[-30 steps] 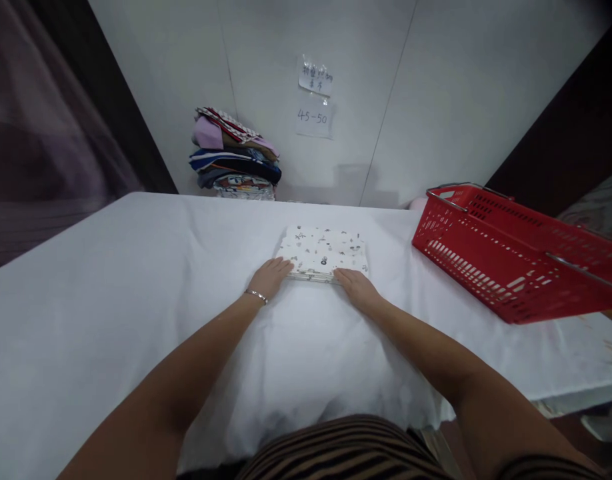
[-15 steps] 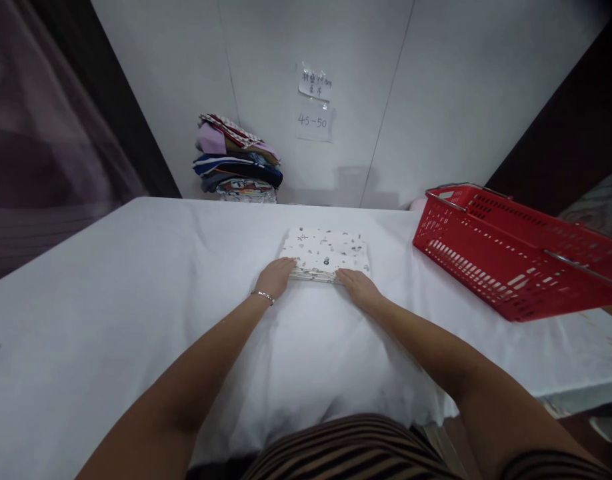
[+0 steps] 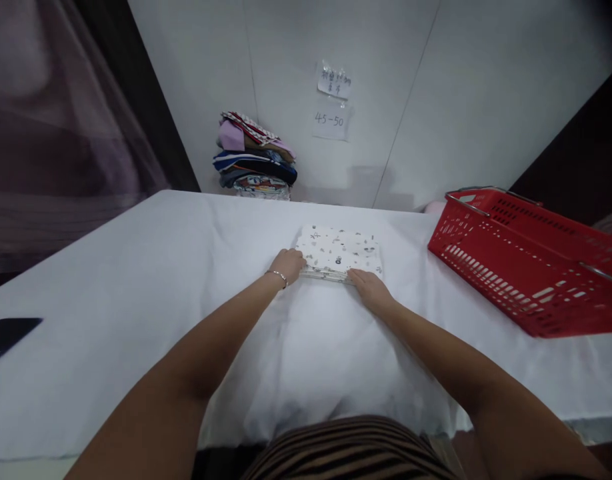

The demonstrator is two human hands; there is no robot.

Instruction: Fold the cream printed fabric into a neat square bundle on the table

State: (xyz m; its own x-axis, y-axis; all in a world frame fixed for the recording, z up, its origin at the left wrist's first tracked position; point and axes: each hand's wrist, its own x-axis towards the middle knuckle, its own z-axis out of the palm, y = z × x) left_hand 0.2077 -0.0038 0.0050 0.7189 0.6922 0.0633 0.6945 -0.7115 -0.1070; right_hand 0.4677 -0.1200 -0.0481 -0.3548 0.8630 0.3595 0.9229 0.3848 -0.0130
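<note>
A folded white cloth with small dark prints lies on the white-covered table, a little beyond its middle. My left hand, with a thin bracelet at the wrist, grips the cloth's near left corner, fingertips tucked under the edge. At the near right corner, my right hand does the same, its fingers curled at the cloth's edge. Both arms reach straight forward from my striped top.
A red plastic basket with metal handles stands on the table at the right. A stack of folded coloured clothes rests against the back wall, under two paper notes. A dark phone lies near the table's left edge.
The view has swung left, bringing the dark phone into sight at the left. Both hands stay at the folded cloth's near corners, which has barely moved on the table.
</note>
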